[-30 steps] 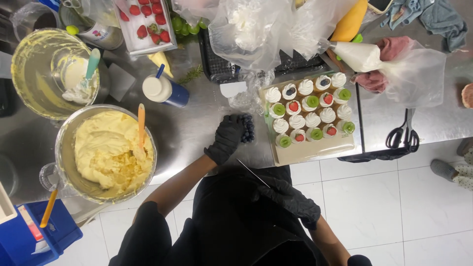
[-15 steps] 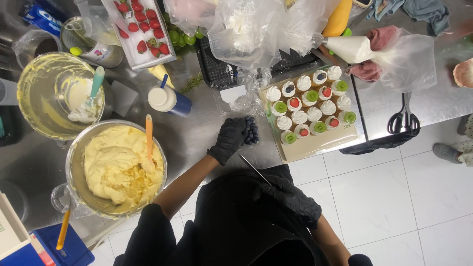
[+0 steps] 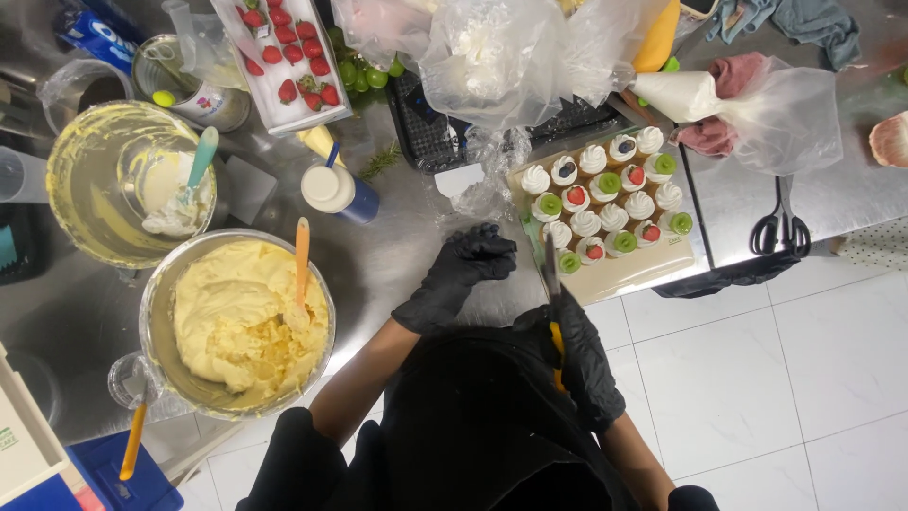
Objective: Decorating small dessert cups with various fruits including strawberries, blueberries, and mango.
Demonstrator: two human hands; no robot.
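Single view, head-worn camera, looking almost straight down over the wearer's dark-clothed torso at the bottom centre of the frame. The steel worktop (image 3: 397,255) fills the upper and left parts; white floor tiles (image 3: 757,378) take the lower right. The counter's far side lies toward the top edge, so the view faces forward and down. Moderately near: both black-gloved hands, the left hand (image 3: 459,274) and the right hand (image 3: 577,355), sit mid-frame, while the large steel bowl of yellow cream (image 3: 236,322) lies left and the pale board of small topped cakes (image 3: 605,213) right. No second view shares the scene.
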